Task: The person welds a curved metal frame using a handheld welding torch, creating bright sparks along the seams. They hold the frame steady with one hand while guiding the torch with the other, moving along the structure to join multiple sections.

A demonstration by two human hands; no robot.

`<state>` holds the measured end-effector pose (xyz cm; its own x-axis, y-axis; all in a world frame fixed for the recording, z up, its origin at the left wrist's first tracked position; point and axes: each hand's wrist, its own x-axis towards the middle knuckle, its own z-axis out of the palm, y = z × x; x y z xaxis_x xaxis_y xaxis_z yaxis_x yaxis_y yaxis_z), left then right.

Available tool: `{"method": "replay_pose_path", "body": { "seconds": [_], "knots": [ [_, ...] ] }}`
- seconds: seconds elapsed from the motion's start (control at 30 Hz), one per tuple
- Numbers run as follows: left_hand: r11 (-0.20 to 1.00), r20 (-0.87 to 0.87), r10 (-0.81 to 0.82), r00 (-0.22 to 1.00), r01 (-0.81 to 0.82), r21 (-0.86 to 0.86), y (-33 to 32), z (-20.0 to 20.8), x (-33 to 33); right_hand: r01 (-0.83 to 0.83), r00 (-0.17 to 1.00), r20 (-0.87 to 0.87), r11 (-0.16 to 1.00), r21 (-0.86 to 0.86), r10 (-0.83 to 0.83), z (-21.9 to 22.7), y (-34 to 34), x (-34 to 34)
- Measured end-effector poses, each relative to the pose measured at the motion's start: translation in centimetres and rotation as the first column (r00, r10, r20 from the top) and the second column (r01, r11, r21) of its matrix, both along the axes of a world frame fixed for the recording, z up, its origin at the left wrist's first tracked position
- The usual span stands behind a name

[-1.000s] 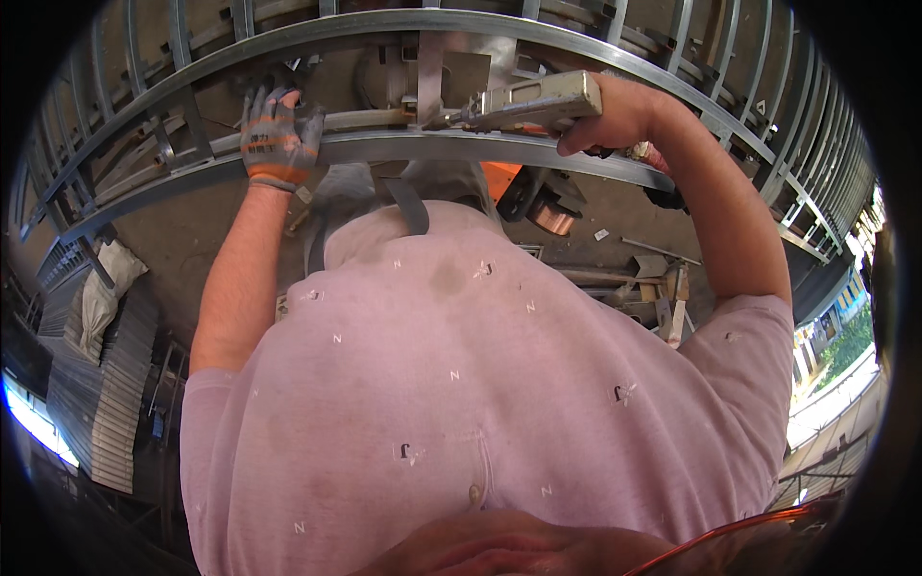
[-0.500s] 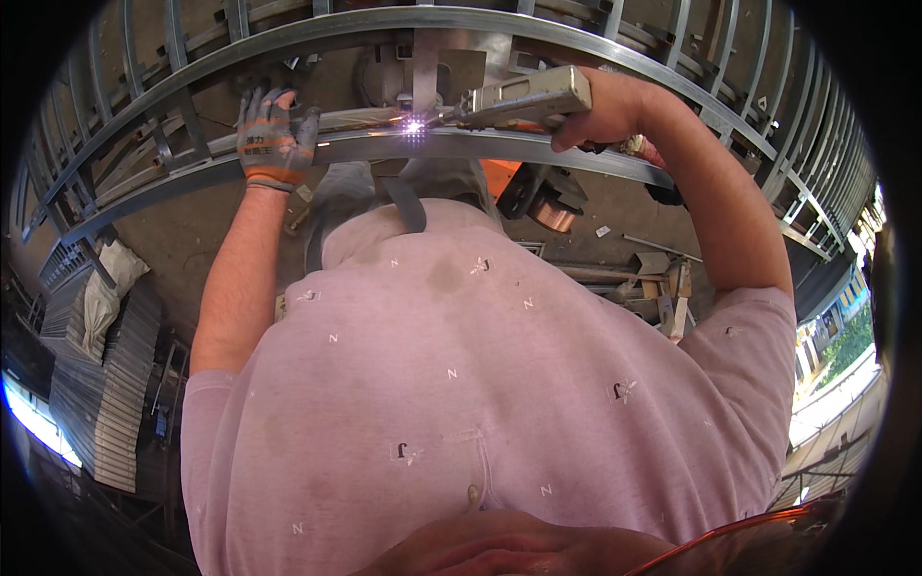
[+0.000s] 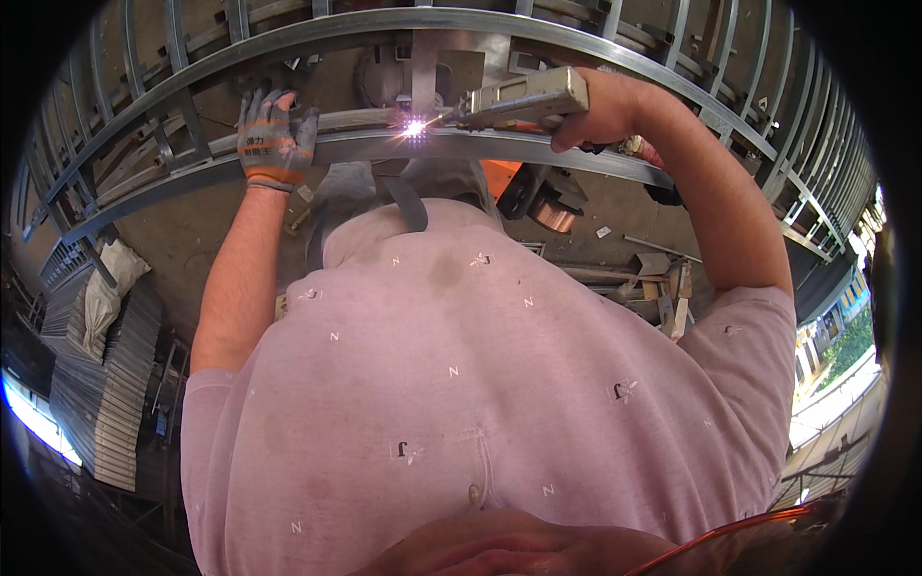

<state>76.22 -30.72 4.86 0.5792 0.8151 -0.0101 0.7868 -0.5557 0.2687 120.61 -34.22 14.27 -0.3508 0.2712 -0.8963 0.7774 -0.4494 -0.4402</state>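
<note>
My left hand (image 3: 274, 139), in a grey and orange work glove, lies over a long steel rail (image 3: 370, 147). Its fingers bend over the far side, partly hidden from above. Bare and closed, my right hand (image 3: 600, 108) grips a boxy, pale welding gun (image 3: 523, 99), its nozzle pointing left. A bright violet-white weld spark (image 3: 415, 128) burns just past the nozzle, at the rail's far edge, where an upright flat steel piece (image 3: 424, 72) meets it. Sparks fly out around that spot.
A curved steel bar (image 3: 384, 21) and many slats of the frame stretch beyond the rail. Below it, to the right, sits a copper wire spool (image 3: 552, 215). Wood and metal scraps (image 3: 663, 288) lie on the floor. At left, a pale sack (image 3: 113, 288) rests beside corrugated sheets (image 3: 101, 384).
The welding gun has shifted very slightly left, and more sparks spray from the weld spot. My left hand stays in place on the rail.
</note>
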Motion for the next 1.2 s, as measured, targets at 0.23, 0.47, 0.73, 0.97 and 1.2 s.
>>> {"method": "replay_pose_path", "body": {
  "seconds": [0.23,0.47,0.73,0.97,1.2],
  "knots": [
    [1.0,0.033,-0.006,0.999,0.005,0.007,0.0,0.0,-0.1,-0.01,1.0,-0.021,1.0,0.019,0.01,0.1,0.1,0.1],
    [1.0,0.017,-0.003,1.0,0.003,-0.001,-0.1,0.0,-0.2,-0.017,1.0,-0.002,1.0,0.02,0.017,0.0,0.1,0.2],
    [1.0,0.017,-0.011,1.0,0.011,0.005,0.0,-0.1,-0.3,-0.012,1.0,-0.004,1.0,0.026,0.013,-0.2,-0.3,0.8],
    [1.0,0.017,0.0,1.0,0.0,-0.001,-0.1,0.0,-0.3,0.033,0.999,0.006,0.998,-0.052,-0.033,1.1,0.2,0.5],
    [1.0,-0.001,-0.013,1.0,0.013,0.01,0.0,0.1,-0.2,0.012,1.0,0.02,0.999,-0.048,-0.011,1.6,-0.2,2.0]
  ]
}}
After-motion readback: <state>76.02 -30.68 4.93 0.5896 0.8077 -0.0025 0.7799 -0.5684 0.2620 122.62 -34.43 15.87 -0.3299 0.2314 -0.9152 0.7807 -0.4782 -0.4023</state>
